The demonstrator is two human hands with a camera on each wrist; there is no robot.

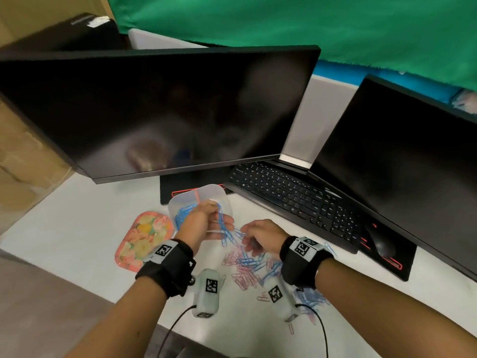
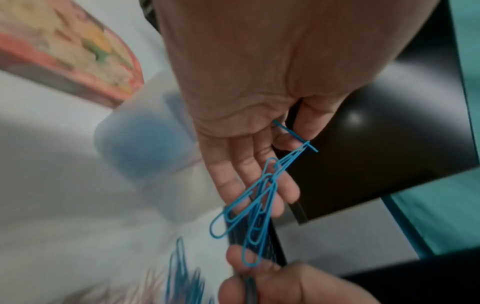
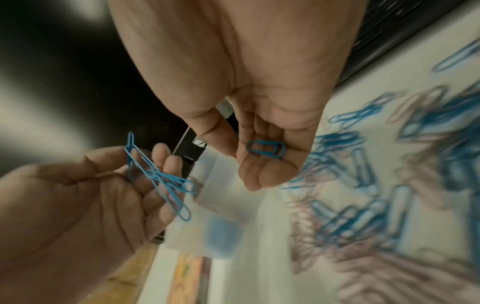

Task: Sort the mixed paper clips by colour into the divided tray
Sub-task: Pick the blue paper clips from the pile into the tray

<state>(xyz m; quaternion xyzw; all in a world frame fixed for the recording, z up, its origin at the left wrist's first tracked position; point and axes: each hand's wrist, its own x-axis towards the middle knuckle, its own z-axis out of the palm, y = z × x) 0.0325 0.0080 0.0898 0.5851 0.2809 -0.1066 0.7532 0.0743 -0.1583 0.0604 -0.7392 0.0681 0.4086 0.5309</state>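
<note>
- Two dark monitors fill the back of the white desk (image 1: 77, 210): a large monitor (image 1: 154, 109) on the left and a second monitor (image 1: 402, 156) on the right. No brand can be read on either.
- A green cloth (image 1: 296, 24) hangs behind them.
- A black keyboard (image 1: 291, 195) lies between the screens; its key legends are too small to read. A black mouse (image 1: 379, 241) sits on a red-edged mat just to its right.
- A floral lid (image 1: 143, 240) in pink and yellow lies flat left of the hands.
- The divided tray (image 1: 214, 193), clear plastic with a pink divider, stands beyond the left hand; blue clips lie in its left compartment.
- A mixed pile of clips (image 1: 251, 267), pink and blue, lies on the desk below the right hand, partly hidden by that wrist.
- Both wrists wear black bands with square black-and-white code tags; no letters on them.
- The left hand (image 1: 200, 224) is raised over the tray's near edge, thumb and forefinger pinching a hanging bunch of blue clips (image 2: 255, 207), the other fingers loosely spread.
- The right hand (image 1: 263, 235) is cupped, fingers curled around a single blue clip (image 3: 265, 148) lying across them.
</note>
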